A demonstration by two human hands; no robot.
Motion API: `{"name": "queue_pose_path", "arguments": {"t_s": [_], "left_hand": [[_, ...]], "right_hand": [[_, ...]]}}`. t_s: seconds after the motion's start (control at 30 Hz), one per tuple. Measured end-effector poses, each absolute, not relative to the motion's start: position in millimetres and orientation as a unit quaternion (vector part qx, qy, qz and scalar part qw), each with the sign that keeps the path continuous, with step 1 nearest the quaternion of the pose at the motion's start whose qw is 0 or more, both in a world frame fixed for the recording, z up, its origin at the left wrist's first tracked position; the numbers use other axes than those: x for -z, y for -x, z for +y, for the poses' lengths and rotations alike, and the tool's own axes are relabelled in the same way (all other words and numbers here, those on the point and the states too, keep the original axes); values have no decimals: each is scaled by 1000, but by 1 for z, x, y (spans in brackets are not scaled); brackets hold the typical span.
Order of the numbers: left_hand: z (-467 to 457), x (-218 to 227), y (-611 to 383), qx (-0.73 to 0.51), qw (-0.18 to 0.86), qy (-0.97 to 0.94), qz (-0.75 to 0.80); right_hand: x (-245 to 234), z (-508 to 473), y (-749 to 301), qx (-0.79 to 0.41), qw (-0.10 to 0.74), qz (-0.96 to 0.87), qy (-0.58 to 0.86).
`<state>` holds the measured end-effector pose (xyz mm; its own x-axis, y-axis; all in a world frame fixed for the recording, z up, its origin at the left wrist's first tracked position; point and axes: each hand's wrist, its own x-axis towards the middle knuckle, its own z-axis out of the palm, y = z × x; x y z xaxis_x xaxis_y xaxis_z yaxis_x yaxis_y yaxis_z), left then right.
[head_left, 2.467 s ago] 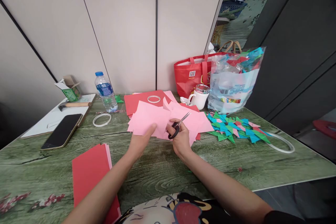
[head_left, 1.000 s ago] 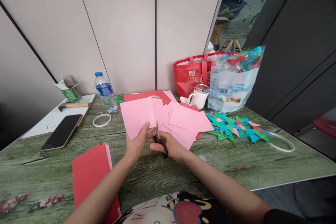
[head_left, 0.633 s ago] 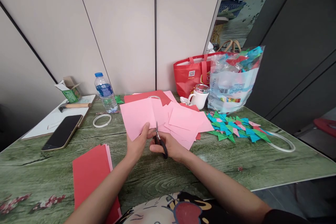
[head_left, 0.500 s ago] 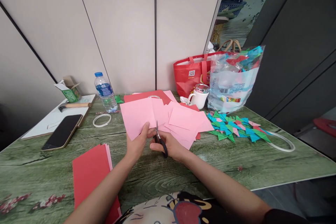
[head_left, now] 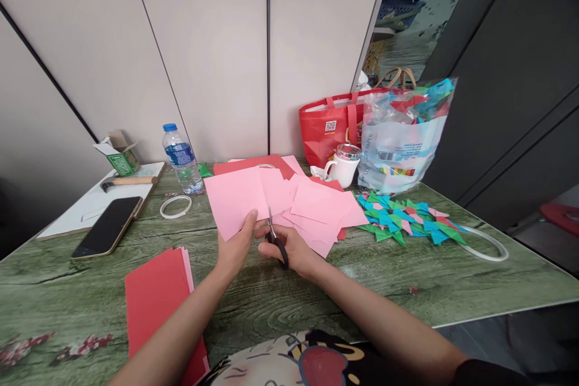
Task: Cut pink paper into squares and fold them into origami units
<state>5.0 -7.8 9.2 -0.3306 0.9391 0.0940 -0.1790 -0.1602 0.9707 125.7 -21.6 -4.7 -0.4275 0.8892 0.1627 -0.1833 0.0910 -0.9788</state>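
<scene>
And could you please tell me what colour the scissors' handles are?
The handles are black, clearest in the head view.

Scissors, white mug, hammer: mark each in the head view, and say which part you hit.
Scissors [head_left: 272, 235]: head view, where the blades meet the black handles.
White mug [head_left: 345, 169]: head view, side of its body, below the lid.
Hammer [head_left: 133, 181]: head view, on its wooden handle.

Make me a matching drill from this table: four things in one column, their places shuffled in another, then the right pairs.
Things
1. scissors
2. mug
3. creased pink paper
4. hammer

Places
A. in the left hand
B. on the white board
C. in the right hand
D. in front of the red bag

Pairs: 1-C, 2-D, 3-A, 4-B
</scene>
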Motion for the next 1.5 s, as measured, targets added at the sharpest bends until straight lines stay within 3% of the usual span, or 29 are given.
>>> {"name": "queue_pose_path", "arguments": {"t_s": [0.73, 0.97, 1.5], "left_hand": [[-11, -18, -9, -656, 488, -351, 457], [-10, -13, -7, -664, 442, -345, 494], [-11, -14, -7, -668, 471, -339, 467]], "right_hand": [[12, -22, -121, -636, 449, -542, 317], [2, -22, -125, -600, 462, -572, 314], [2, -23, -123, -608, 470, -562, 306]]}}
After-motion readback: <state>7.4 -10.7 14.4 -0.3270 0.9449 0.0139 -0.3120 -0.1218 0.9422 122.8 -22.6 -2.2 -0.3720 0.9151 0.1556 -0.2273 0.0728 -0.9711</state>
